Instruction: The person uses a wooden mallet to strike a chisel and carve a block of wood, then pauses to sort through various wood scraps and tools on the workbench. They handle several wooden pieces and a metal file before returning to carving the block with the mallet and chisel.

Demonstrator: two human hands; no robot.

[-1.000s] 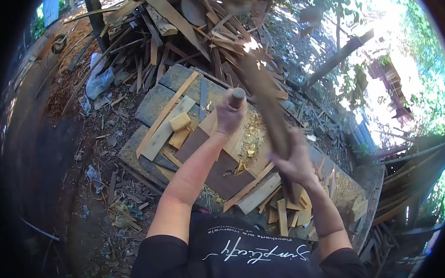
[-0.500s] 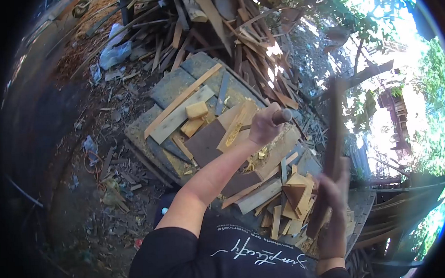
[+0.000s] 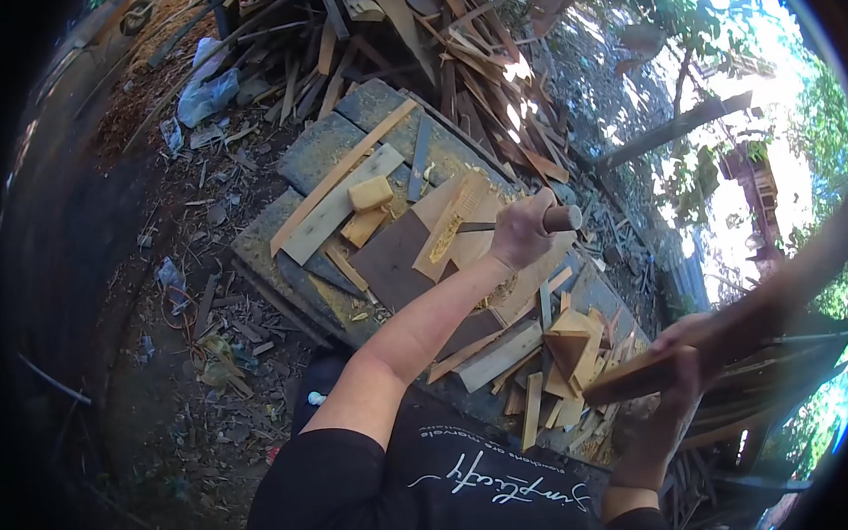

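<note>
My left hand is wrapped round the wooden handle of a chisel-like tool. Its thin metal blade points left, with the tip at the rough, chipped recess of a light wooden piece. That piece lies over a dark brown board. On the right, my right hand grips a long, heavy piece of dark wood near its lower end. The far end of this wood slants up to the right and is blurred.
The worktable carries wood shavings, a yellowish block, a long strip and a heap of offcuts. Beyond it lies a pile of scrap wood. Plastic litter is on the ground at left.
The dark wood in my right hand has swung from nearly upright to a slant towards the right. My left hand has shifted slightly right in view, and the tool's blade now shows.
</note>
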